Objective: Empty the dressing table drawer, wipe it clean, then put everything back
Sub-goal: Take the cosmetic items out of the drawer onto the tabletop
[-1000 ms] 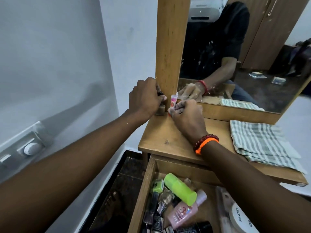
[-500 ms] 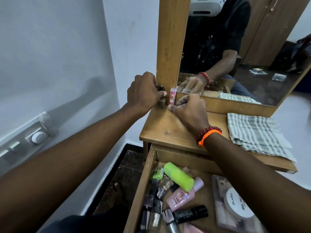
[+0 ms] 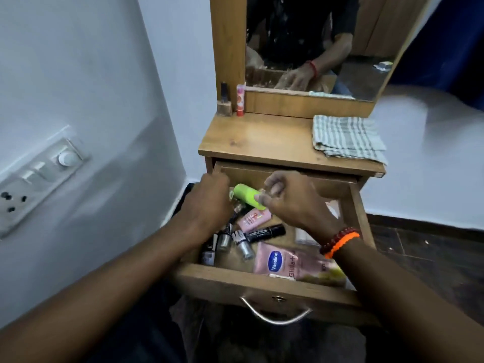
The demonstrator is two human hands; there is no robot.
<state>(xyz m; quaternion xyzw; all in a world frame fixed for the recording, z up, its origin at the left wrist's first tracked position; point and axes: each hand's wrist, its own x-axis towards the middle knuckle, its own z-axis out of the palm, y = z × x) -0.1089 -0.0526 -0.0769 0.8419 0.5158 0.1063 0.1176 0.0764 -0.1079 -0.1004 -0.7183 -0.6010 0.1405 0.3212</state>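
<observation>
Currently the emptying step is under way. Nearest the camera, at 6 o'clock, the curved metal handle (image 3: pixel 275 314) marks the front of the open wooden drawer (image 3: pixel 264 284), pulled fully out so both hands can reach its contents from above.

Inside, a pink Vaseline sachet (image 3: pixel 282 260) lies flat against the front wall. Behind it, towards 10 o'clock, lie several small silver nail-polish bottles (image 3: pixel 242 243) and a black cylindrical tube (image 3: pixel 265 231), then a pink lotion tube (image 3: pixel 252 218).

The left hand (image 3: pixel 207 208) hovers over the drawer's left side with its fingers curled downward; whether they hold anything cannot be told. The right hand (image 3: pixel 290 203) reaches in from 3 o'clock, fingers bent and close together at the end of the lime-green cylindrical bottle (image 3: pixel 247 196); contact appears likely, but a firm grip is not confirmed. This bottle is judged the next item out.

Farther back, the wooden tabletop (image 3: pixel 262 140) serves as the holding area. A striped grey-and-white folded cloth (image 3: pixel 345 138) waits at its right for wiping. At 12 o'clock, a brown nail-polish bottle (image 3: pixel 224 102) and a pink-and-red tube (image 3: pixel 240 99) stand upright, side by side, against the mirror frame (image 3: pixel 226 48), keeping the remaining surface free.
</observation>
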